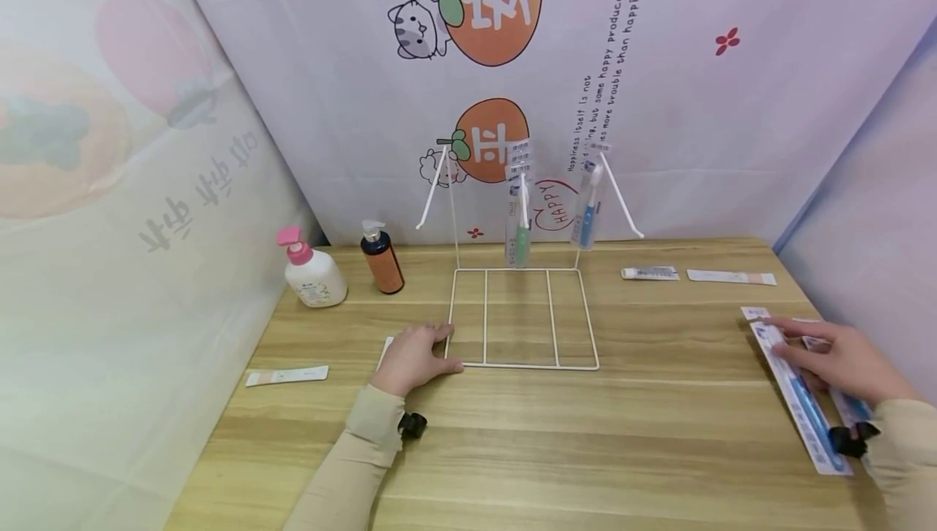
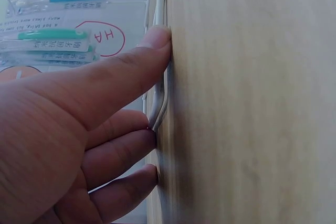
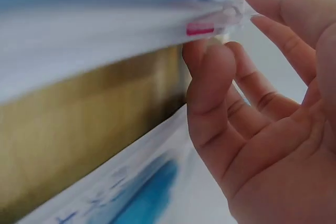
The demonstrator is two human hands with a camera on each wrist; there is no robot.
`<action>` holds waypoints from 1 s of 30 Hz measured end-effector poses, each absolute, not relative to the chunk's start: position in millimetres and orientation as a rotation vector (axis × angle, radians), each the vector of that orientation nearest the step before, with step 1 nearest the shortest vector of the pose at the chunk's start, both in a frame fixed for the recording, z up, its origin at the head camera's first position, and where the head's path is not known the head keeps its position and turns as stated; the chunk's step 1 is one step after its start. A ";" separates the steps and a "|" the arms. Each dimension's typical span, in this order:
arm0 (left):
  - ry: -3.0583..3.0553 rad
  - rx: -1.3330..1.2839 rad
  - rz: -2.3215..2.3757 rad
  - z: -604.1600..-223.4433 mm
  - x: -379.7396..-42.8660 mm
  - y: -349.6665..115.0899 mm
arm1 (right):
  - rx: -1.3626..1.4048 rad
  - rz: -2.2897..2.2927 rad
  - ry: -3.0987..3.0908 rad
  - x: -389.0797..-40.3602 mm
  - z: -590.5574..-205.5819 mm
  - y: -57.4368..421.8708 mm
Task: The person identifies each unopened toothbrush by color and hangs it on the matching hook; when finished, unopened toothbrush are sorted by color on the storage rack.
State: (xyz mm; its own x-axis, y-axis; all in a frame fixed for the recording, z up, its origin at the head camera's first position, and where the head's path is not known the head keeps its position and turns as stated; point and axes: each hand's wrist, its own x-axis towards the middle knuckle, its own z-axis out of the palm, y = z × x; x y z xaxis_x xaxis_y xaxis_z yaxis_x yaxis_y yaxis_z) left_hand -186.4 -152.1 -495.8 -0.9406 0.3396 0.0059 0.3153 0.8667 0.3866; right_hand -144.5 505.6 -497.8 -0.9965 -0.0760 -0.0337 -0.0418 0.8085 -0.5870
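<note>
At the front left corner of a white wire display rack point(image 1: 527, 367), my left hand point(image 1: 417, 356) grips the base. Its thumb point(image 2: 121, 77) lies on the front wire in the left wrist view, the fingers curled by the corner bend. My right hand point(image 1: 852, 360) pinches the upper part of a blue toothbrush in a clear-and-white package point(image 1: 801, 401), between thumb and fingers. This package is raised above the table at the right. Under it lies another packaged blue toothbrush point(image 3: 144, 195). Packaged green toothbrushes point(image 1: 521, 242) hang on the rack's middle hook, a packaged blue toothbrush point(image 1: 588, 218) on the right one.
A white pump bottle point(image 1: 316, 279) with a pink top and a dark pump bottle point(image 1: 383, 261) with an orange label stand at the back left. A small tube point(image 1: 650, 273) and a flat sachet point(image 1: 732, 277) lie back right, another sachet point(image 1: 288, 376) at left.
</note>
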 end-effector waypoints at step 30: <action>2.984 0.534 0.612 -497.4 -186.2 -152.4 | -1.179 -2.068 3.244 -119.8 -348.0 270.9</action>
State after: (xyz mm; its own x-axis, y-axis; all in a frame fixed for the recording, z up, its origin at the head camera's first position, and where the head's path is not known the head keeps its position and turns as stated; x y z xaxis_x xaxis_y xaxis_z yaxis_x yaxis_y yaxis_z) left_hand -186.2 -152.4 -497.4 -0.9392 0.3426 0.0205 0.3230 0.8623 0.3901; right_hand -119.8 270.9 -348.0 -0.4949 0.0106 0.8689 -0.7832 0.4277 -0.4513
